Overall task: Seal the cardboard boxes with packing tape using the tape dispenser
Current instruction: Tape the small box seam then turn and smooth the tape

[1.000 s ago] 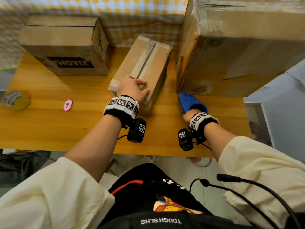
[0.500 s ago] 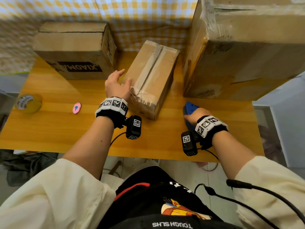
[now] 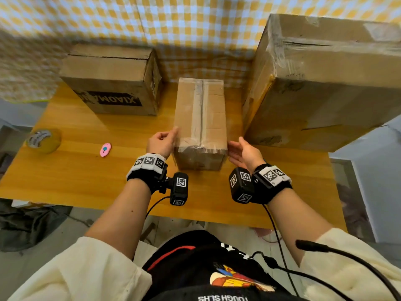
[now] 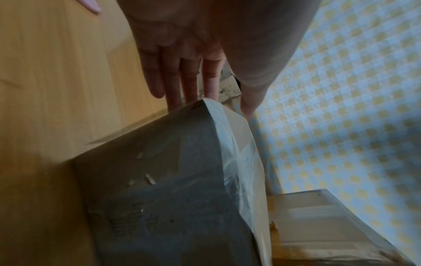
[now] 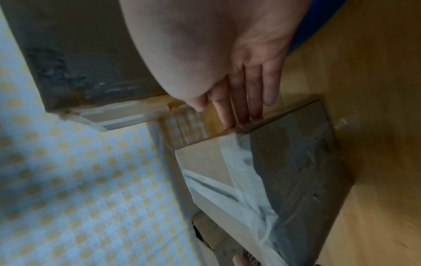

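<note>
A small cardboard box stands lengthwise in the middle of the wooden table, with clear tape along its top seam and over its near edge. My left hand lies flat against the box's left side near the front corner, fingers straight. My right hand is open, palm toward the box's right side, with its fingers straight and reaching the box's edge. Neither hand holds anything. A bit of the blue tape dispenser shows behind the right palm; the head view hides it.
A brown box with a black label stands at the back left. A large taped box stands close on the right. A yellowish tape roll and a small pink cutter lie at the left. A checked cloth hangs behind.
The small box has turned from slanted to straight. My left hand went from its top to its left side. My right hand let go of the blue dispenser and came up to the box's right side.
</note>
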